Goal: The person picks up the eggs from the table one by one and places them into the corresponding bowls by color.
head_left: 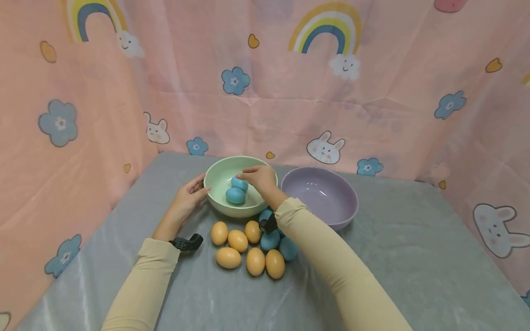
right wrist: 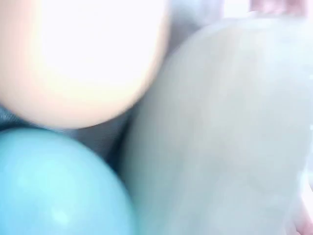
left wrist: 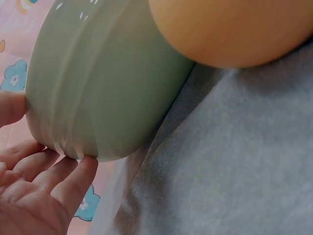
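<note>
A light green bowl [head_left: 215, 202] has two blue eggs inside, a lower egg [head_left: 235, 196] and an upper egg [head_left: 239, 184]. My left hand [head_left: 188, 200] holds the bowl's left side, thumb at the rim and fingers against the outer wall; the left wrist view shows these fingertips [left wrist: 88, 161] on the green wall. Over the bowl's right rim reaches my right hand [head_left: 261, 180], its thumb and fingers pinching the top of the upper blue egg. The right wrist view is overexposed and shows a blue egg [right wrist: 58, 186] and the pale bowl wall [right wrist: 210, 137] close up.
A purple bowl [head_left: 331, 202] stands right of the green one. In front lie several orange eggs [head_left: 238, 241] and several blue eggs [head_left: 288, 248], some partly hidden by my right wrist's black strap [head_left: 269, 224]. Patterned pink cloth [head_left: 273, 119] hangs behind the grey table [head_left: 414, 257].
</note>
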`<state>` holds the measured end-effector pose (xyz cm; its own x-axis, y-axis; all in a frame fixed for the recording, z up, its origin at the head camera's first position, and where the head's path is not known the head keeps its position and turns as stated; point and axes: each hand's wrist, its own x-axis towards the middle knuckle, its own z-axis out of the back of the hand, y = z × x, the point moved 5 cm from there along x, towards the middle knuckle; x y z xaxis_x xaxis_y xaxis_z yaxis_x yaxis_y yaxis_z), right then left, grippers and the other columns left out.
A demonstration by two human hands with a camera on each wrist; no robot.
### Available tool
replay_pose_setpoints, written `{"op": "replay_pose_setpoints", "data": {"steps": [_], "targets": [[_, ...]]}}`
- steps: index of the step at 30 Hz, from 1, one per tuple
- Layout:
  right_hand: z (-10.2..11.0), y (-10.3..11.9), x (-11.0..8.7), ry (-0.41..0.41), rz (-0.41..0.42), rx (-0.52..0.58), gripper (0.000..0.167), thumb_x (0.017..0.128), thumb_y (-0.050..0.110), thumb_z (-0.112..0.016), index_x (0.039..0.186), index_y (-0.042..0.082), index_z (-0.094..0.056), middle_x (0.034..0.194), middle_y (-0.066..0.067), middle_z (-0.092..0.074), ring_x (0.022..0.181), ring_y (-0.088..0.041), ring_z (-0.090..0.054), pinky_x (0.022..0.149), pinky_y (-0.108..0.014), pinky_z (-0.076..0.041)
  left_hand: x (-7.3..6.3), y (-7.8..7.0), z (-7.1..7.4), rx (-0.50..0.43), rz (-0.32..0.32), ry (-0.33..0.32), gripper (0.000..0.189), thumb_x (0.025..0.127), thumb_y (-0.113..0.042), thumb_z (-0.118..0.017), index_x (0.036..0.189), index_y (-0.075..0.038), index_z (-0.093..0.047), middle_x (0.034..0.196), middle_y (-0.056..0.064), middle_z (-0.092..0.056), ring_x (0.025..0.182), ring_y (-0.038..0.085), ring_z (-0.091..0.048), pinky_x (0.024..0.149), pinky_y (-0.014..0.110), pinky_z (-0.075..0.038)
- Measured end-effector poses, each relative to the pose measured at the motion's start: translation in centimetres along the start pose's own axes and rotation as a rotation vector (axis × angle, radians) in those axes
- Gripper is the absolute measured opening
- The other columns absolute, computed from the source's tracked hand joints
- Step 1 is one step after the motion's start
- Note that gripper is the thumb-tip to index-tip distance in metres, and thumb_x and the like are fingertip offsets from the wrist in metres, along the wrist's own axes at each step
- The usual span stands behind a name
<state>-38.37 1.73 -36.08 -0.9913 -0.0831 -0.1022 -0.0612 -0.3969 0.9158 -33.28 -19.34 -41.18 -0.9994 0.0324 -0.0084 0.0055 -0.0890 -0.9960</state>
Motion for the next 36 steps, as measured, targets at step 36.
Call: {"op": "replay_pose_setpoints", "data": {"steps": [36], "targets": [[9.9,-7.2,-14.5,0.082,-0.021,0.058,0.049,0.087,0.015,-0.077,0.132,0.003,-0.063,0.135,-0.015,-0.064,0.130,-0.027,-0.059,0.110,-0.039,-0.051,-0.2,-0.3,-0.2,0.008,0.023,0.001,0.063,0.103,-0.014,-0.054,0.159,-0.011,-0.024,0.165,0.009,-0.023,0.153,0.023,-0.024,0.120,0.035,-0.037]]}}
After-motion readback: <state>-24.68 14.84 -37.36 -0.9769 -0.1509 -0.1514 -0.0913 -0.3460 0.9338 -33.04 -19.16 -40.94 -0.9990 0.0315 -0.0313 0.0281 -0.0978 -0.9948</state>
